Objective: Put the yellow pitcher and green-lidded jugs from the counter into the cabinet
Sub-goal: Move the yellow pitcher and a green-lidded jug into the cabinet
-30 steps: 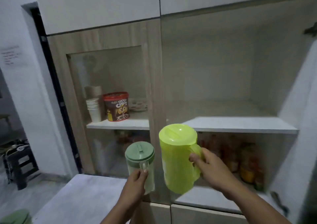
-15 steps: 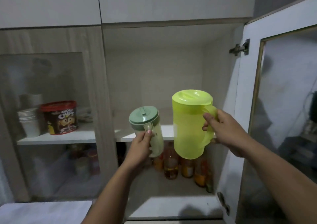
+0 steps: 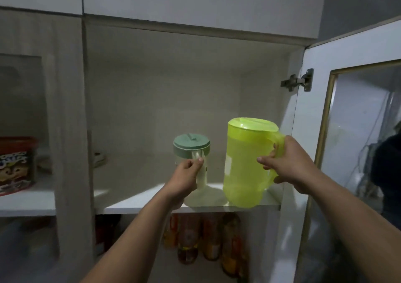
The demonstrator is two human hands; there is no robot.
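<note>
Hands reach into the open cabinet [image 3: 152,83], each carrying a container at the level of the white shelf [image 3: 138,204]. The left hand [image 3: 184,176] has its fingers [image 3: 196,160] closed around the handle of the green-lidded jug [image 3: 192,150], which stands upright over the middle of the shelf; whether its base touches the board is hidden by the hand. The right hand [image 3: 288,165] has its fingers clamped on the handle of the yellow pitcher [image 3: 247,163], thumb against the body. The pitcher is upright with its lid on, its bottom at the front edge of the shelf, just right of the jug and apart from it. The cabinet door [image 3: 347,50] stands open on the right, hinge [image 3: 297,81] showing. Bottles [image 3: 206,239] fill the compartment below. A red-lidded tub [image 3: 15,165] sits behind the glass on the left.
</note>
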